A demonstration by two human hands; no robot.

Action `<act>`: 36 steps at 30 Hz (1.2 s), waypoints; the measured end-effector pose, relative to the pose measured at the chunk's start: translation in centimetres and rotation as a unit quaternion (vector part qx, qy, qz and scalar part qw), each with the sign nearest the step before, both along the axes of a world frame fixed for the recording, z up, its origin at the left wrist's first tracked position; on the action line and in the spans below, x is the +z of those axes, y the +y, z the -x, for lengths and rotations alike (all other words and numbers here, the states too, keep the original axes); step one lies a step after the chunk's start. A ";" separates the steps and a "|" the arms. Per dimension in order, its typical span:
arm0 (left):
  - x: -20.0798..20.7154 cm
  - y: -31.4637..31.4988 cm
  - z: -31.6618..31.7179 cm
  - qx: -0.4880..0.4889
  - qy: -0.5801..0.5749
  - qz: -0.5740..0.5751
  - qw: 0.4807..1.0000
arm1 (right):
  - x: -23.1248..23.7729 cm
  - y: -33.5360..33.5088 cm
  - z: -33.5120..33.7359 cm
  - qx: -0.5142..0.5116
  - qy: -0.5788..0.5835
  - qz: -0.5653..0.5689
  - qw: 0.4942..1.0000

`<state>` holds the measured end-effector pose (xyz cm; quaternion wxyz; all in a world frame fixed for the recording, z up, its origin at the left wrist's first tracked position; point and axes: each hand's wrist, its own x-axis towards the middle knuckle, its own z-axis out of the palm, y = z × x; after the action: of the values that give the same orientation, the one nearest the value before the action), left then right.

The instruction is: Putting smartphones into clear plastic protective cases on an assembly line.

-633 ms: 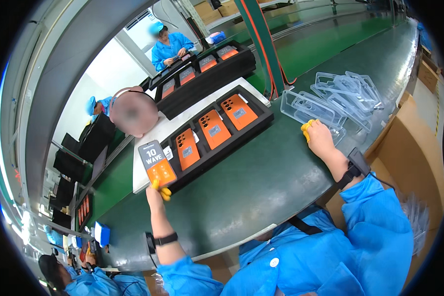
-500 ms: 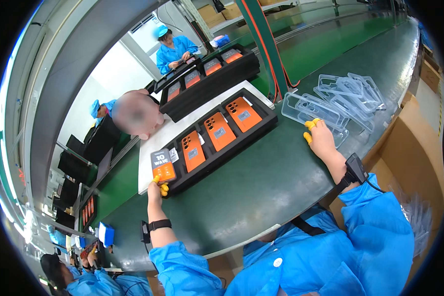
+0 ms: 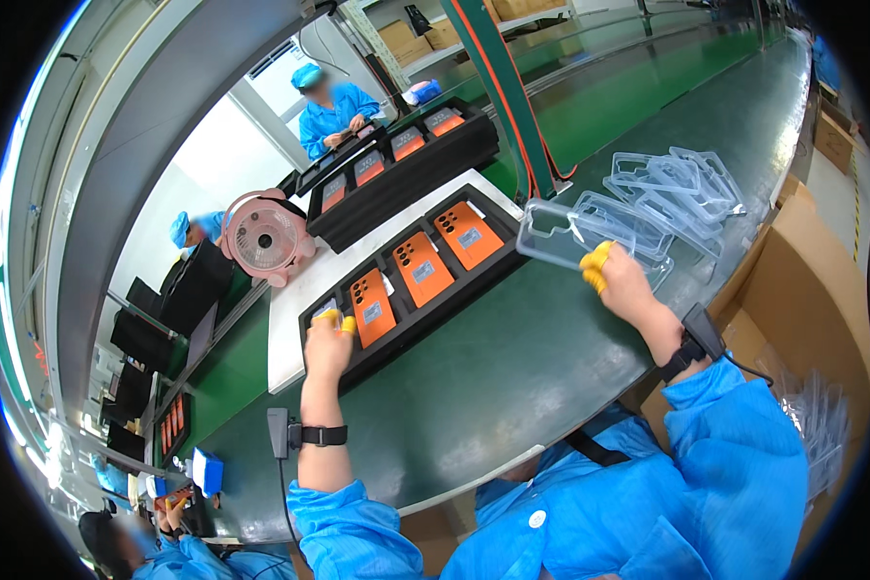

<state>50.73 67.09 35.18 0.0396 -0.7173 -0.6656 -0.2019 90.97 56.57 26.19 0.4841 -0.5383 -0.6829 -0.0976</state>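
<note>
My left hand (image 3: 329, 346), in yellow finger cots, is closed over the left end slot of a black foam tray (image 3: 382, 350). What its fingers hold is hidden. Three orange phones lie in the other slots: one phone (image 3: 371, 307) beside my hand, a middle phone (image 3: 423, 272) and a right phone (image 3: 468, 236), each with a pale label. My right hand (image 3: 621, 280), also in yellow finger cots, grips the near edge of a clear plastic tray (image 3: 541, 238). This clear tray is tilted above the green table, just right of the foam tray.
Loose clear plastic trays (image 3: 681, 198) are heaped on the green table (image 3: 493, 387) at right. Behind the foam tray stand a stack of black trays (image 3: 411, 188), a pink fan (image 3: 266, 237) and a green post (image 3: 512, 106). An open cardboard box (image 3: 802, 290) is at my right. Co-workers sit beyond.
My left hand has moved up over the left slot; the grey-and-orange phone it touched there no longer shows. My right hand has brought a clear plastic tray leftward from the heap.
</note>
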 end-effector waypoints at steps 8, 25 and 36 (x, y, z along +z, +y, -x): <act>-1.9 3.1 -6.5 0.072 0.242 0.142 0.957 | -1.6 -3.7 3.2 0.316 -0.080 0.255 0.910; -7.0 11.3 7.6 -0.006 -0.463 0.185 0.867 | -2.6 -2.4 4.4 0.357 -0.018 0.220 0.908; -7.3 -9.0 -7.8 -0.186 -0.701 0.240 0.645 | -1.5 -2.7 9.6 0.416 0.360 0.294 0.782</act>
<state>58.56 58.07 27.89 -0.6512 -0.4544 -0.3719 -0.4808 81.36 53.86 24.66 0.5061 -0.3142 -0.6124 0.5198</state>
